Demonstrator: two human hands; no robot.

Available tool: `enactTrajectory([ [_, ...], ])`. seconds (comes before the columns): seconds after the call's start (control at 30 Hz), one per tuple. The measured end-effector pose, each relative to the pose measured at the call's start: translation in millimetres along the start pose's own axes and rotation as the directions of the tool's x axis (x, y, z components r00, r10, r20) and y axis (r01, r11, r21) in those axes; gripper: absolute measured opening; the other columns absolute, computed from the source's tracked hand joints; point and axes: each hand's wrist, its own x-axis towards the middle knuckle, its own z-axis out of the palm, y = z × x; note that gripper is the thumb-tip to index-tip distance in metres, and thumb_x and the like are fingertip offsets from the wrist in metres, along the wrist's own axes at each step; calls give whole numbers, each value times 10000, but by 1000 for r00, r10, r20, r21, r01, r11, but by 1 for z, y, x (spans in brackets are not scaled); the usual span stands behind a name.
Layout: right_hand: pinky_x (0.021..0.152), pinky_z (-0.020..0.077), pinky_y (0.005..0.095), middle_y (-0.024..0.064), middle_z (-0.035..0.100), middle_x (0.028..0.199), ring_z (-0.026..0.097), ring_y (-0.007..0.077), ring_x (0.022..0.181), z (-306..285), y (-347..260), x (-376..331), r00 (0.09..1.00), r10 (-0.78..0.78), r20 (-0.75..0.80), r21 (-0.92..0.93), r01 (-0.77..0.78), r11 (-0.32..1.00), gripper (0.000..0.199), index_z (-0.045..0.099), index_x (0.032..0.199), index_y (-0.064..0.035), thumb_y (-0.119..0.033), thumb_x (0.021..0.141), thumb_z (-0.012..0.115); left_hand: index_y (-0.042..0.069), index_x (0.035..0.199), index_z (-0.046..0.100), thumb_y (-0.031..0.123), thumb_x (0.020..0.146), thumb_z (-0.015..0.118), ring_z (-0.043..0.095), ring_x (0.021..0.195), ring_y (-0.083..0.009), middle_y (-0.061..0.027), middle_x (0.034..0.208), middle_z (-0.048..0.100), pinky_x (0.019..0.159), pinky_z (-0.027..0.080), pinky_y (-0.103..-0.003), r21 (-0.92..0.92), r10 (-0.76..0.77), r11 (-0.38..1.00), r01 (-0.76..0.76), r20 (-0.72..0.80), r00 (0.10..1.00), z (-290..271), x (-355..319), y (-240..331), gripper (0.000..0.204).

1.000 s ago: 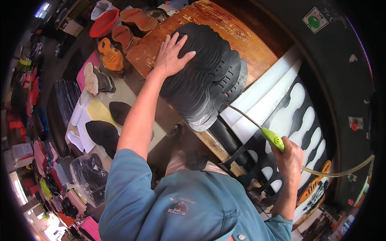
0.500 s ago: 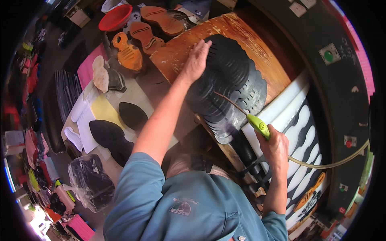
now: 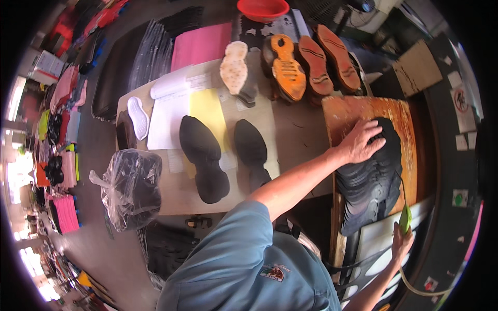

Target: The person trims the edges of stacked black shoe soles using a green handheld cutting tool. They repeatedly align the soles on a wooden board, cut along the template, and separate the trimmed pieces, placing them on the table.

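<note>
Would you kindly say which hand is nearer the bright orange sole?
Left. In view, the left hand on the black stack sits below-right of the orange sole; the right hand, with the green tool, is farther.

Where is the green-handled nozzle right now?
At the head view's right side, the thin green-handled nozzle is in the right hand, beside the stack of black soles.

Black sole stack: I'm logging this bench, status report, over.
Left hand on black sole stack. Right hand gripping green-handled tool, thin rod at stack's right side. Hose below right hand, not across stack.
</note>
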Motion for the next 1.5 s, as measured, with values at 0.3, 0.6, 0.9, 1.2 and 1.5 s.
enactTrajectory([
  [0.3, 1087, 502, 481, 231, 680, 1367, 648, 402, 1270, -9, -4, 26, 944, -222, -244, -296, 146, 944, 630, 618, 1452, -25, -450, 1004, 744, 12, 1228, 719, 213, 999, 713, 710, 1087, -337, -164, 1167, 731, 941, 577, -413, 366, 138, 930, 27, -417, 898, -246, -56, -60, 304],
  [0.6, 1107, 485, 454, 186, 634, 1477, 614, 392, 1332, -4, 46, 61, 962, -145, -232, -386, 46, 921, 614, 624, 1480, -77, -534, 1088, 508, -19, 1393, 647, 433, 1031, 641, 600, 1341, -428, -290, 1409, 646, 1181, 441, -452, 305, -131, 417, 856, -912, 389, -594, -186, -149, 580],
  [0.9, 918, 546, 475, 226, 698, 1268, 685, 433, 1123, -3, 123, 99, 974, -190, -121, -398, 128, 908, 418, 611, 1383, 1, -286, 1151, 414, -59, 1573, 442, 601, 1060, 462, 516, 1441, -462, -327, 1528, 548, 1217, 384, -493, 178, -323, 331, 927, -901, 289, -687, -214, -180, 836],
  [1.2, 871, 522, 517, 257, 697, 1185, 679, 455, 1051, -27, 152, 118, 983, -183, -17, -508, 150, 848, 459, 635, 1343, -3, -351, 1140, 416, -65, 1448, 598, 593, 1098, 434, 710, 1154, -304, -193, 1052, 787, 1124, 442, -416, -107, -397, 670, 734, -888, 233, -705, -200, -163, 763],
  [1.5, 827, 562, 513, 241, 709, 1179, 702, 451, 1001, -28, 124, 116, 919, -355, 173, -783, 347, 516, 345, 592, 1355, -31, -225, 1097, 471, -17, 1413, 673, 664, 1094, 322, 714, 843, -188, -135, 1106, 805, 1023, 492, -352, -114, -553, 608, 785, -771, 316, -693, -206, -145, 830],
])
